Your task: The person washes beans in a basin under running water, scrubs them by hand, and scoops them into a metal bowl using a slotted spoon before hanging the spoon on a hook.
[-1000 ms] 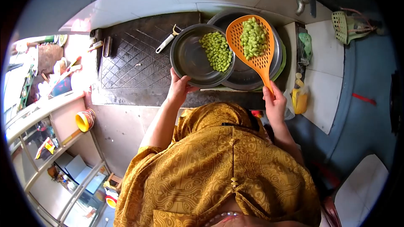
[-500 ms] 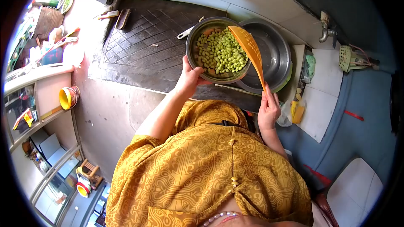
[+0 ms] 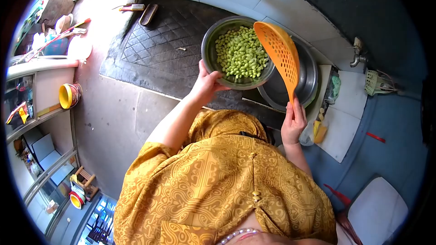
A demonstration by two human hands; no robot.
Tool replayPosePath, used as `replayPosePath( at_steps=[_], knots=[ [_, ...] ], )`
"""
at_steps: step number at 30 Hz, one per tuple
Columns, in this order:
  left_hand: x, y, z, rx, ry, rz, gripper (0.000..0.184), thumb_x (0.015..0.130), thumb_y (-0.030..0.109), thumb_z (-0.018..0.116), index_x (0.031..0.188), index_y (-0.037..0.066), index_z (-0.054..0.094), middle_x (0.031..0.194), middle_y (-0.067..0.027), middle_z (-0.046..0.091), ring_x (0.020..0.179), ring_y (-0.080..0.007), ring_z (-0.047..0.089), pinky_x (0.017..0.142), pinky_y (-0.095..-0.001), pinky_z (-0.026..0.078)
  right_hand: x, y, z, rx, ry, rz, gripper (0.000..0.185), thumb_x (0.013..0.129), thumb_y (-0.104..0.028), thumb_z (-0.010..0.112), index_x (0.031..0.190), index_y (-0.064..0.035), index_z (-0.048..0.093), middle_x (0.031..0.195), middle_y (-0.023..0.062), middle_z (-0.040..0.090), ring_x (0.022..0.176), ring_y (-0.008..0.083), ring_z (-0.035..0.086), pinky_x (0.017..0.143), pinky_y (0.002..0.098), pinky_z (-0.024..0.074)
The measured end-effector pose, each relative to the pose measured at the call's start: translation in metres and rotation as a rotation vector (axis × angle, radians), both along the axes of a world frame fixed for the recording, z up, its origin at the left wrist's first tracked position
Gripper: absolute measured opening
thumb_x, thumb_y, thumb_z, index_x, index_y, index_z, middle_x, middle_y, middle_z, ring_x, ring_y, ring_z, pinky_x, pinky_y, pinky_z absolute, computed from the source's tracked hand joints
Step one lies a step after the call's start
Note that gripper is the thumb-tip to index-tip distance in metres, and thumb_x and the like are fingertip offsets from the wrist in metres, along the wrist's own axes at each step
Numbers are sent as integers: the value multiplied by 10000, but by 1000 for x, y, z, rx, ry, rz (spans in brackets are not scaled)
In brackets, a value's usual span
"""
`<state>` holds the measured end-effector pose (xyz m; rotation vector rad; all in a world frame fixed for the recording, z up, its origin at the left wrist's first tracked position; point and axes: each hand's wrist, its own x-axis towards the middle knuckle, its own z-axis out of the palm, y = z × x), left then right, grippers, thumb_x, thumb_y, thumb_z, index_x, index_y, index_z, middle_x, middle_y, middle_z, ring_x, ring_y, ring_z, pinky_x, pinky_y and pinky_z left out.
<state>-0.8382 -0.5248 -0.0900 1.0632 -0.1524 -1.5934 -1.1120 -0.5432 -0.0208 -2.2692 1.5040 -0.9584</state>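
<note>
My left hand (image 3: 208,82) grips the near left rim of a metal bowl (image 3: 209,47) holding many shelled green beans (image 3: 238,52). The bowl is held up, overlapping the left side of a larger grey metal basin (image 3: 309,81). In my right hand (image 3: 294,123) is the handle of an orange perforated skimmer (image 3: 286,59), closed between thumb and fingers. The skimmer's head is raised at the bowl's right edge, over the basin, with its holes facing up toward me. No beans show on it. Part of the basin is hidden behind the bowl and skimmer.
A dark worktop (image 3: 159,45) with a diamond pattern carries a small brush (image 3: 132,7) and a narrow dish (image 3: 148,14). To the right, a tap (image 3: 359,54) projects from the tiled wall, near a hanging pale green basket (image 3: 374,83). A yellow bucket (image 3: 69,95) stands at left.
The skimmer has shifted right and turned, showing more of its holed face. The white handle behind the bowl is now out of sight. My left hand keeps its hold; the whole view has tilted slightly.
</note>
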Motion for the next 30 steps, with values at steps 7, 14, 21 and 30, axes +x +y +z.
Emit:
replayPosePath(
  at_steps=[7, 14, 21, 30],
  knots=[
    [3, -2, 1, 31, -24, 46, 584, 834, -28, 458, 1310, 184, 196, 1192, -180, 445, 873, -307, 646, 660, -422, 612, 4, 0, -9, 2, 79, -24, 292, 866, -12, 621, 1157, -13, 615, 809, 127, 608, 669, 229, 595, 603, 320, 487],
    [26, 11, -20, 70, -11, 20, 570, 814, -27, 464, 1272, 172, 189, 1171, -198, 450, 854, -329, 652, 592, -381, 628, -7, 21, -21, 452, -347, -250, 311, 899, -41, 593, 1199, 36, 575, 854, 83, 651, 732, 112, 601, 665, 255, 493],
    [76, 42, -44, 73, -89, -51, 576, 812, -27, 466, 1299, 157, 219, 1199, -184, 457, 936, -340, 631, 691, -440, 617, -34, 2, 22, 49, -173, -377, 264, 931, -67, 546, 1177, 20, 584, 799, 41, 607, 635, 107, 536, 581, 233, 459],
    [71, 68, -28, 139, -126, 44, 577, 826, -39, 458, 1333, 154, 261, 1156, -137, 505, 863, -250, 635, 651, -388, 607, -126, -66, -179, 1048, -529, -582, 278, 960, -223, 504, 1190, -77, 556, 607, -8, 490, 438, 78, 426, 381, 239, 353]
  ],
)
